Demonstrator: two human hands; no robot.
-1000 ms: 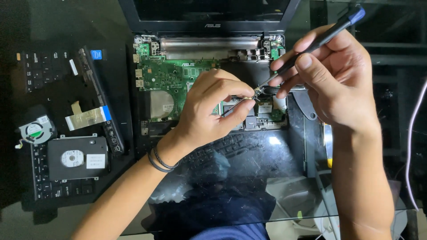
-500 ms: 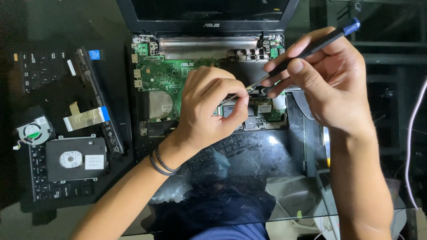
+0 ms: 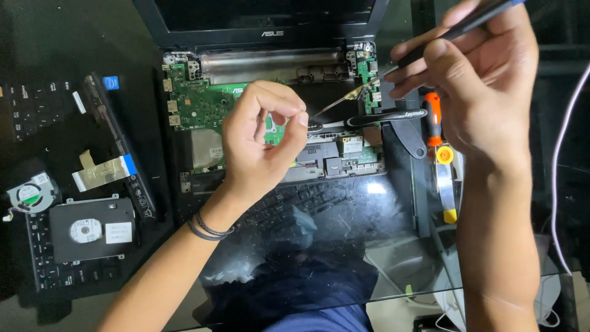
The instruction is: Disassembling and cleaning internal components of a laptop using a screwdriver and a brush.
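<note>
An opened laptop lies with its green motherboard bare below the dark screen. My left hand hovers over the board's middle, thumb and fingertips pinched together; whether anything tiny sits between them does not show. My right hand grips a thin screwdriver with a blue end. Its metal tip points down-left and stops just right of my left fingertips.
A black-handled screwdriver and an orange-handled tool lie on the laptop's right side, with a yellow-ended tool below them. At left lie a small fan, a hard drive, a ribbon cable and a removed keyboard panel. A white cable runs at far right.
My left hand has lifted off the board and curled into a pinch. My right hand has drawn up and to the right with the screwdriver.
</note>
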